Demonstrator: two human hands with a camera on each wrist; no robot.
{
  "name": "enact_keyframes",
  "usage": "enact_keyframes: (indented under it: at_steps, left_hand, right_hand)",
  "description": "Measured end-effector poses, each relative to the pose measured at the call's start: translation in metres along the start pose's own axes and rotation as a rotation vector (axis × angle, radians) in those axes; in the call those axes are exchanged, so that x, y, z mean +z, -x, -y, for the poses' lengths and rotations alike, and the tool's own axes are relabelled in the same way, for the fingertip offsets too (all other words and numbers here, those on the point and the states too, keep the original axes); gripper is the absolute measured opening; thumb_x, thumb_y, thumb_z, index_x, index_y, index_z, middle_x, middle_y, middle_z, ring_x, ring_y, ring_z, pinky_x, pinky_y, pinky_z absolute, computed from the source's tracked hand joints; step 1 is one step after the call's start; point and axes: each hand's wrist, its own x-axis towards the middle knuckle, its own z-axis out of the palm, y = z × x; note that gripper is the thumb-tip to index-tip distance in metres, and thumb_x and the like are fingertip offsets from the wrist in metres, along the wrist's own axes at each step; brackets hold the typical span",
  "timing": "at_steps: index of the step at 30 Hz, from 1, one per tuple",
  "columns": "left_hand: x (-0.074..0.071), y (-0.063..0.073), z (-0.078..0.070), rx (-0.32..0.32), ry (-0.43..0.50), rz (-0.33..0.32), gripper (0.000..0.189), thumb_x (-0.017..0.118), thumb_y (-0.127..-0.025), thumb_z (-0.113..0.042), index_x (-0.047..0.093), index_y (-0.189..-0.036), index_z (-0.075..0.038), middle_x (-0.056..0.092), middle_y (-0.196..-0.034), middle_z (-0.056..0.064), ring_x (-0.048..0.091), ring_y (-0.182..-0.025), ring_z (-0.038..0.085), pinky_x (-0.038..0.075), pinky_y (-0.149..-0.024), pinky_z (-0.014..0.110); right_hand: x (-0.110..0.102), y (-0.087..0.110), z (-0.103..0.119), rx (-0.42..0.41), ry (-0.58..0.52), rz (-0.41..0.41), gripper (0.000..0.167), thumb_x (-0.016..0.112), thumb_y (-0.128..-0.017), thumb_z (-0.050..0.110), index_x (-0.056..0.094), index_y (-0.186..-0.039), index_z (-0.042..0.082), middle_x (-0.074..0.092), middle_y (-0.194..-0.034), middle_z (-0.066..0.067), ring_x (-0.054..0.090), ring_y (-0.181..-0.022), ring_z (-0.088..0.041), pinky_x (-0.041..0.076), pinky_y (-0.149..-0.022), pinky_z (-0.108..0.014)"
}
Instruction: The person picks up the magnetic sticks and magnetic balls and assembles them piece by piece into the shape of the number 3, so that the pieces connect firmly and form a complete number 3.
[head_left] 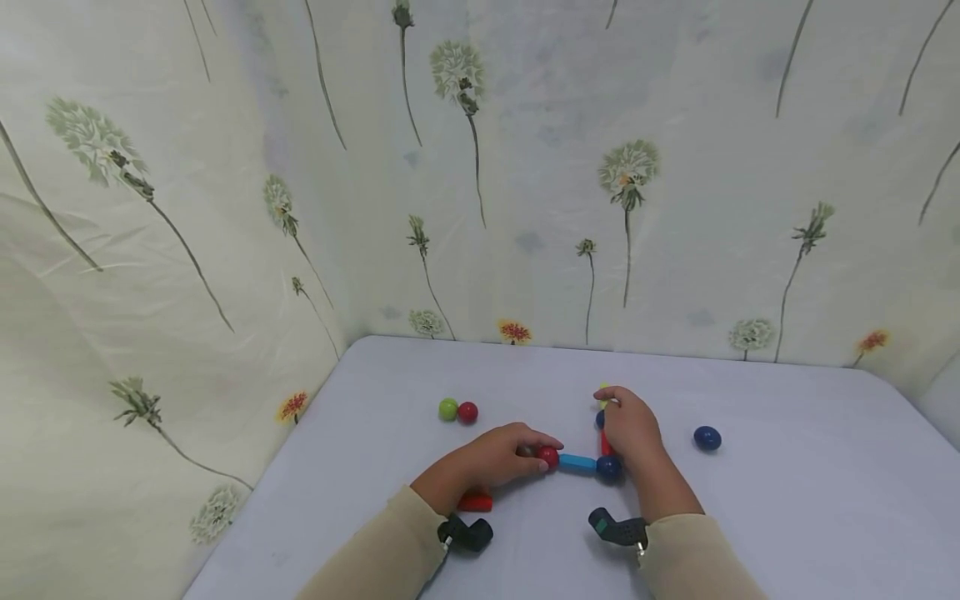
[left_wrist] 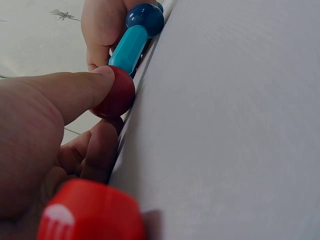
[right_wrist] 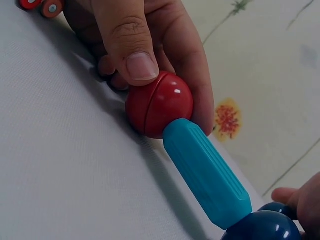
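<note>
From the left, the glossy green ball (head_left: 447, 409) and the loose glossy red ball (head_left: 468, 412) could roll if the white table (head_left: 787, 517) were bumped, and the loose red faceted rod (head_left: 476, 503), lying close by the left wrist, could be knocked by a careless sweep. The joints look the weakest point: should the hands pull or twist unevenly, the light-blue ridged plastic-looking rod (head_left: 577, 463) might part from its neighbours. A wide swing of the right arm could send the lone dark-blue ball (head_left: 707, 438) rolling. As for grip, the left hand (head_left: 491, 457) pinches a shiny, seamed red ball (right_wrist: 160, 105), thumb and fingers closed to its width; the light-blue rod runs from it to a near dark-blue ball (head_left: 609, 469). The right hand (head_left: 632, 425) bends over a short red rod (head_left: 606, 445), a far dark-blue ball (head_left: 600, 420) and a yellow-green piece (head_left: 603, 390); whether its fingers clamp any of these I cannot tell, as the contact is hidden.
</note>
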Motion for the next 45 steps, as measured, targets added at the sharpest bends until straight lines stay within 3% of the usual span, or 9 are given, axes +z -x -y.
enact_keyframes:
  at_steps: [12,22,28,35,40,45]
  left_hand:
    - [-0.002,-0.003,0.0,0.002,-0.008,0.0,0.037,0.072,-0.1,-0.033,0.067,-0.129,-0.055,0.062,-0.119,-0.018,0.055,-0.112,0.003,0.051,-0.099,0.034]
    - [-0.001,-0.006,0.001,0.015,-0.011,-0.004,0.036,0.072,-0.1,-0.033,0.068,-0.129,-0.054,0.062,-0.119,-0.018,0.055,-0.11,0.003,0.05,-0.097,0.032]
    - [0.002,-0.003,0.001,-0.025,-0.012,0.001,0.037,0.074,-0.099,-0.034,0.068,-0.128,-0.056,0.062,-0.117,-0.019,0.055,-0.111,0.003,0.052,-0.096,0.034]
    - [0.002,-0.003,0.0,-0.02,0.002,-0.005,0.038,0.074,-0.099,-0.034,0.067,-0.129,-0.056,0.061,-0.117,-0.019,0.055,-0.107,0.005,0.051,-0.093,0.032]
    - [0.0,-0.003,-0.002,-0.029,0.002,-0.009,0.039,0.074,-0.099,-0.035,0.066,-0.128,-0.058,0.061,-0.117,-0.019,0.055,-0.107,0.005,0.052,-0.091,0.031]
    - [0.002,0.0,-0.001,-0.05,0.017,0.003,0.038,0.074,-0.099,-0.034,0.066,-0.127,-0.059,0.061,-0.116,-0.019,0.055,-0.106,0.006,0.051,-0.091,0.032]
  right_hand:
    - [-0.007,0.0,0.003,-0.013,-0.005,0.055,0.049,0.026,-0.11,0.02,0.056,-0.149,0.015,0.032,-0.167,-0.023,0.024,-0.155,-0.049,0.026,-0.12,-0.069]
    - [-0.01,0.001,0.004,-0.015,-0.009,0.058,0.047,0.032,-0.111,0.026,0.056,-0.15,0.015,0.033,-0.166,-0.024,0.027,-0.152,-0.05,0.03,-0.118,-0.068]
    - [-0.013,0.007,0.003,0.034,-0.041,0.056,0.049,0.037,-0.111,0.034,0.05,-0.156,0.02,0.032,-0.167,-0.023,0.028,-0.153,-0.048,0.032,-0.119,-0.066]
    - [-0.038,0.006,0.007,0.095,-0.118,-0.049,0.058,0.044,-0.109,0.04,0.039,-0.161,0.015,0.042,-0.157,-0.025,0.048,-0.135,-0.043,0.048,-0.106,-0.059]
    - [-0.057,0.007,0.004,0.107,-0.1,-0.139,0.058,0.045,-0.108,0.036,0.038,-0.161,0.011,0.045,-0.153,-0.026,0.054,-0.128,-0.041,0.053,-0.097,-0.055]
    - [-0.073,0.017,-0.011,0.062,-0.046,-0.236,0.058,0.046,-0.105,0.032,0.043,-0.156,0.003,0.046,-0.147,-0.03,0.052,-0.126,-0.046,0.051,-0.092,-0.057]
